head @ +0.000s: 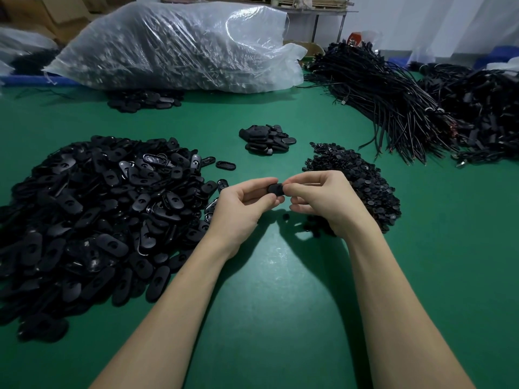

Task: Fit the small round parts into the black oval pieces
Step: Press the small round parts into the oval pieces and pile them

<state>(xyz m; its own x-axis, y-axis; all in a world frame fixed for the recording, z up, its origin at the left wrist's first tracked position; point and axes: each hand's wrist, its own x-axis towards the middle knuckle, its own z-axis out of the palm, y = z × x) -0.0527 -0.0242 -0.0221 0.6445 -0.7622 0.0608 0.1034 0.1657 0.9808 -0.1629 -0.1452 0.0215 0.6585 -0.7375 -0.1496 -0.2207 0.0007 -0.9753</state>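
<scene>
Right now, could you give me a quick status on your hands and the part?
Left hand and right hand both pinch one black oval piece above the green table. Round part not visible. Nothing in the way.

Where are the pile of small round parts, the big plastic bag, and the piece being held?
Round parts pile (362, 175): head view, pile's middle.
Plastic bag (179, 43): head view, bag's top.
Oval piece (276, 188): head view, exposed middle.

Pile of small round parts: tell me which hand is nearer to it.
Right. The right hand is directly over the near edge of the round-parts pile; the left hand is further left, beside the oval-pieces pile.
</scene>
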